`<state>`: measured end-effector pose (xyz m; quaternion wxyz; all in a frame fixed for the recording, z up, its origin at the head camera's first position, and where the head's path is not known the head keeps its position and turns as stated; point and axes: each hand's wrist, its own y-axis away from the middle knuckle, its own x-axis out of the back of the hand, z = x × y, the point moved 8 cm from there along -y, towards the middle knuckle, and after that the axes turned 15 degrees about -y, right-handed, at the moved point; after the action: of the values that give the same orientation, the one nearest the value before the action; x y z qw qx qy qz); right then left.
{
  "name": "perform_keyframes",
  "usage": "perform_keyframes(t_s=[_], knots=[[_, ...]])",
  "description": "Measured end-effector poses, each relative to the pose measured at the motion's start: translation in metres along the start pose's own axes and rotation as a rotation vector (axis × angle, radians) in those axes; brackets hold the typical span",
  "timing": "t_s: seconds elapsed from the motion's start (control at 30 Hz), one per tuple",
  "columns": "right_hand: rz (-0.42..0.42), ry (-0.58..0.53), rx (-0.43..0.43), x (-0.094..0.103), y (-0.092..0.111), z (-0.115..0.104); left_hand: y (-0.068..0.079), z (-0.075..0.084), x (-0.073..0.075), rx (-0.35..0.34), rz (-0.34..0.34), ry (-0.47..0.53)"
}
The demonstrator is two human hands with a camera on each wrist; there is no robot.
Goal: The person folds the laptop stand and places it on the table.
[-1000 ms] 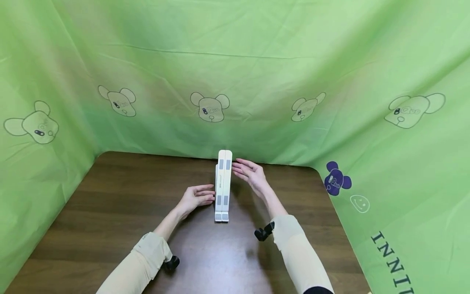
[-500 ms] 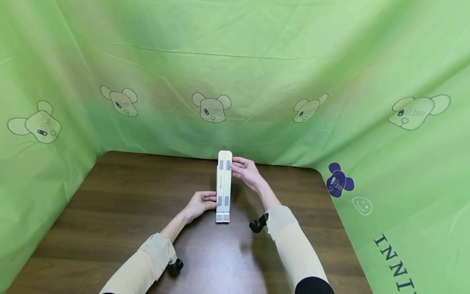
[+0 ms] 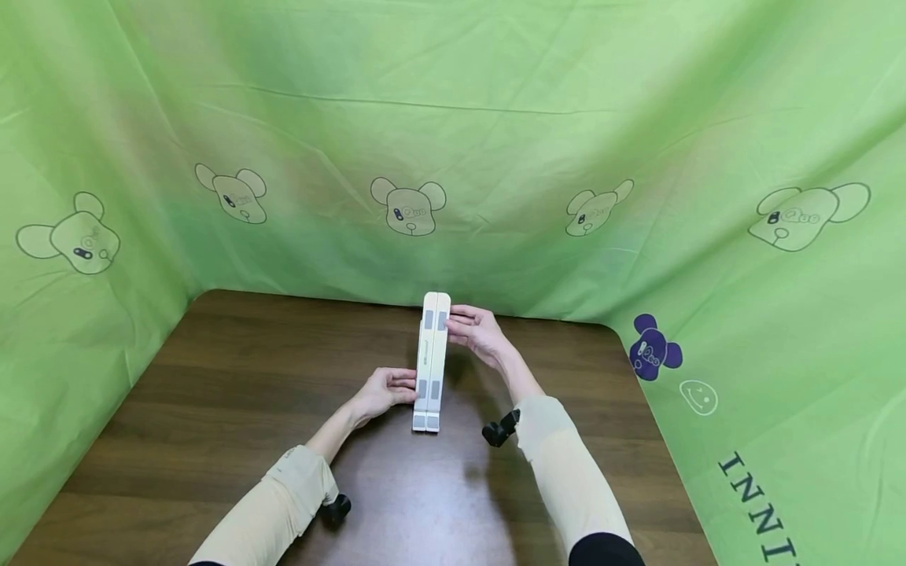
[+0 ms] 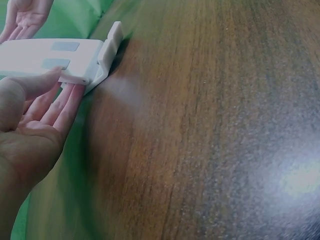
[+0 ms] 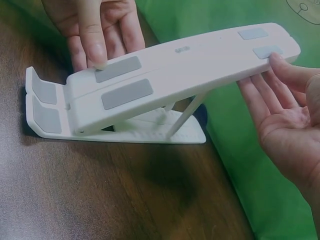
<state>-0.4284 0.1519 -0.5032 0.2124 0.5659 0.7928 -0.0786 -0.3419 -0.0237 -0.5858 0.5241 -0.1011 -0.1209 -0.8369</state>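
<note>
A white folding laptop stand [image 3: 429, 362] with grey pads stands on the table, its two top bars side by side. In the right wrist view the stand [image 5: 185, 62] has its bars sloping up from the lipped end, a thin strut propping them above the base. My left hand [image 3: 380, 391] pinches the left bar near the lipped end, thumb on a grey pad and fingers beneath. At the raised far end my right hand [image 3: 481, 334] pinches the right bar, its thumb on the pad and fingers [image 5: 267, 92] underneath.
Brown wood-grain table [image 3: 233, 409] lies under the stand. A green curtain [image 3: 495, 118] with bear drawings hangs close behind the table and along both sides. Each wrist carries a black camera [image 3: 501, 429].
My right hand, earlier just off the stand with fingers straighter, has moved in and grips its far end. My left hand has closed on the near end. The stand has turned slightly.
</note>
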Motion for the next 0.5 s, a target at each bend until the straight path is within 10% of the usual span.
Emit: perform_keyframes(t_s=[0.5], knots=[[-0.007, -0.047, 0.002, 0.0032, 0.0093, 0.0002, 0.0021, 0.0017, 0.0048, -0.025, 0.014, -0.057]])
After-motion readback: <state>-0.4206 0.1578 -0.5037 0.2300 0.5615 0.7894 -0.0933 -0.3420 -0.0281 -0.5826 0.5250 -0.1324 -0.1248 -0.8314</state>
